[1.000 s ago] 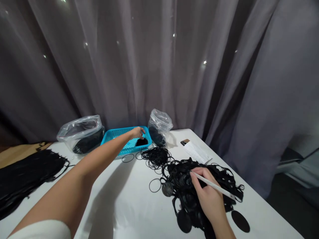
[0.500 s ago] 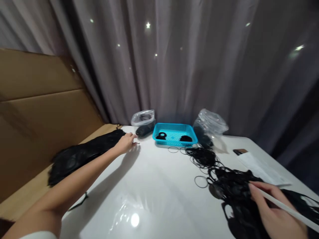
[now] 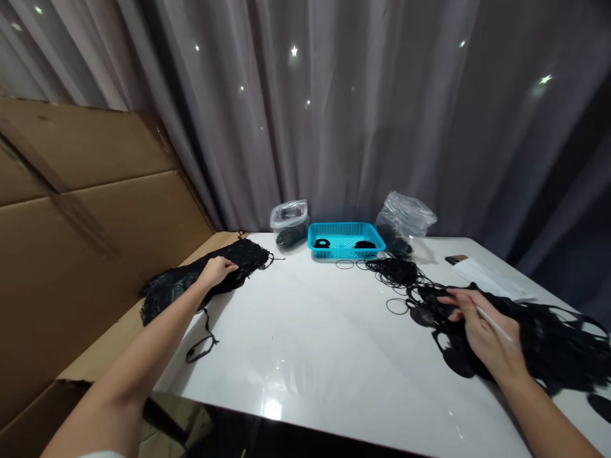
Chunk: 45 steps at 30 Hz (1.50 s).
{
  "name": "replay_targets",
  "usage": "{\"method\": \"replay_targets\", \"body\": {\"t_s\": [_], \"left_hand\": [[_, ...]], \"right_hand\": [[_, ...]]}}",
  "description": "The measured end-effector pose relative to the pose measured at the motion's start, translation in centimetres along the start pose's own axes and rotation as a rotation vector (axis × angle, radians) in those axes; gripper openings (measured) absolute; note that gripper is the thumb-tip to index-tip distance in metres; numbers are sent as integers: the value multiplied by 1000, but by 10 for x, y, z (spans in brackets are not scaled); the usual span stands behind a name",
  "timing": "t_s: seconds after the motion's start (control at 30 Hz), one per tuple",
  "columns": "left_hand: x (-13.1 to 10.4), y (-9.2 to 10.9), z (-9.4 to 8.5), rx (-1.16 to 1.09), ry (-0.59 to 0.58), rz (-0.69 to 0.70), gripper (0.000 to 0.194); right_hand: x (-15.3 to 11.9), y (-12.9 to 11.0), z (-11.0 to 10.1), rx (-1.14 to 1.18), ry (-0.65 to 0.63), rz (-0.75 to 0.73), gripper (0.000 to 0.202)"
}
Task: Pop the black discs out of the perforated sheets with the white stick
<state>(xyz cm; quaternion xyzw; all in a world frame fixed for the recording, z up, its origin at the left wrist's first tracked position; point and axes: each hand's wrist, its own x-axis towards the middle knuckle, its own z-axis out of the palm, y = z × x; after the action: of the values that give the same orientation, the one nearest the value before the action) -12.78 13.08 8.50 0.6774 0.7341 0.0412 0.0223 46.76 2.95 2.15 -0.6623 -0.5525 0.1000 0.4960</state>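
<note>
Black strip stack (image 3: 200, 280), long axis running far-right to near-left along the bench (image 3: 305, 356) left edge, is pressed under the left hand (image 3: 217, 270), fingers curled, grip uncertain; right hand (image 3: 482, 331), w/ white stick (image 3: 496, 327) pinched, is well apart.

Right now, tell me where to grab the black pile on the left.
Pinch its near edge, where the left hand already rests on the pile. It lies flat and limp, hanging over the table edge, so come from above with the fingers.
</note>
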Motion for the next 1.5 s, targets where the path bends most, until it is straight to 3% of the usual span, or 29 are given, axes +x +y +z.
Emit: {"method": "replay_targets", "body": {"t_s": [0.1, 0.37, 0.47, 0.57, 0.7, 0.77, 0.83, 0.93, 1.0, 1.07, 1.13, 1.3, 1.4, 1.5], "left_hand": [[4, 1, -4, -28, -9, -9, 33], [2, 5, -6, -195, 56, -86, 32], [3, 7, -23, -300, 118, -146, 34], [4, 12, -57, -410, 230, -191, 35], [-6, 37, -116, -594, 305, -119, 32], [-20, 61, -138, -709, 223, -11, 34], [-40, 91, -148, -823, 56, 105, 40], [-74, 140, -145, -966, -209, 267, 45], [-94, 167, -136, -1033, -350, 354, 47], [-110, 187, -125, -1077, -450, 427, 47], [-120, 198, -117, -1105, -516, 483, 46], [-130, 205, -114, -1110, -574, 589, 43], [-130, 200, -113, -964, -577, 719, 38], [-130, 189, -99, -593, -555, 808, 35]], "right_hand": [[1, 13, 8, 52, -116, -7, 60], [-2, 7, 13, 41, -153, -43, 49], [-2, 4, 17, 52, -164, -57, 45], [1, -5, 24, 61, -172, -123, 41], [4, -48, 41, 149, -197, -273, 34], [0, -87, 51, 266, -265, -346, 33], [-9, -133, 61, 387, -376, -435, 38], [-26, -193, 73, 490, -501, -530, 62], [-35, -217, 78, 479, -473, -543, 78], [-41, -225, 78, 458, -462, -488, 86], [-42, -222, 72, 476, -537, -385, 80], [-34, -204, 34, 682, -870, -138, 51], [-32, -207, 8, 687, -929, -22, 51], [-31, -218, -13, 574, -905, -24, 50]]}}
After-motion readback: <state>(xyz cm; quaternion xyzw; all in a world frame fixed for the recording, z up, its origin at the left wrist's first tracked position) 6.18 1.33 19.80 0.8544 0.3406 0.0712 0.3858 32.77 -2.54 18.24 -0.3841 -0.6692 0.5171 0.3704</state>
